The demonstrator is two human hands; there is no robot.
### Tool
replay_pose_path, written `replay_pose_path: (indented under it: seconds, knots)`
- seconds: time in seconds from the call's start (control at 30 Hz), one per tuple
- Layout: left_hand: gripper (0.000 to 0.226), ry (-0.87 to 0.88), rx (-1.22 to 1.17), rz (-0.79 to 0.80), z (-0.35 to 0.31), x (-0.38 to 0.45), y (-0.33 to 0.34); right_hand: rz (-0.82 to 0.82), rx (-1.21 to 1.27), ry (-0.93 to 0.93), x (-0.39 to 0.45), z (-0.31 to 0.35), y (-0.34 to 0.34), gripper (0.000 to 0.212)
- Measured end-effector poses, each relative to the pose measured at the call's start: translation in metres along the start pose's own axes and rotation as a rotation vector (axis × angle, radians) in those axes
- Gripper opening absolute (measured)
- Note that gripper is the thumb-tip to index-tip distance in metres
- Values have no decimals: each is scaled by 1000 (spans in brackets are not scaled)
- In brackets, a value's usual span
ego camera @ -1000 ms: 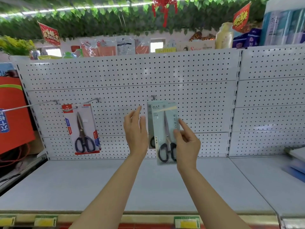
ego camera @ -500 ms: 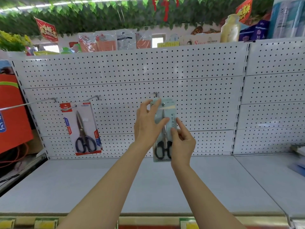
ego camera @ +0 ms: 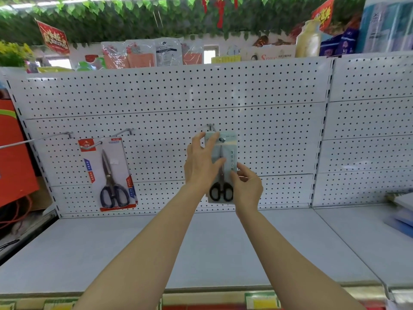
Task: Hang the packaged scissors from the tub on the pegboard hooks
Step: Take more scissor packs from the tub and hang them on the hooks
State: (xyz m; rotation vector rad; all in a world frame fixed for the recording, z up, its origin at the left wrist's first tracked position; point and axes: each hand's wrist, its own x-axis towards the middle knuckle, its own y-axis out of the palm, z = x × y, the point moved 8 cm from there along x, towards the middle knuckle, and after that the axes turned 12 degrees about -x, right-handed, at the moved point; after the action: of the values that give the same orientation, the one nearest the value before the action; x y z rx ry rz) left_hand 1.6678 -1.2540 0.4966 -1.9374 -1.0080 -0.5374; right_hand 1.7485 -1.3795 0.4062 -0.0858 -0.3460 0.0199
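Pegboard (ego camera: 156, 97) behind, left hand (ego camera: 201, 166) now flat on scissors pack (ego camera: 231, 154), right hand (ego camera: 248, 189) pinching its edge

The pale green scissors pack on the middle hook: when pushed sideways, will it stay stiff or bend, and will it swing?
Probably fairly stiff: the pale green scissors pack looks flat where the right hand pinches its edge. It would likely swing, hanging on one hook at its top. Perhaps bottom-heavy: the black handles sit low.

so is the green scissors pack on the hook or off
On: the hook tip pokes through the top of the green pack; left hand rests on it, right hand pinches it.
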Motion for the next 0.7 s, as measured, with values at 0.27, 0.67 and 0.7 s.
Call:
replay_pose_path:
  seconds: [0.27, 0.67, 0.7]
  knots:
    - [85, 50, 46, 25, -11, -27, -16, -5, -373, -257, -22, 30, -50, 44]
    - [67, 335, 261, 110, -109, -146, -38, -300, -903, -939, -112, 87, -189, 44]
    - [67, 353, 267, 123, -118, -160, -33, -301, -925, -957, -119, 84, -202, 44]
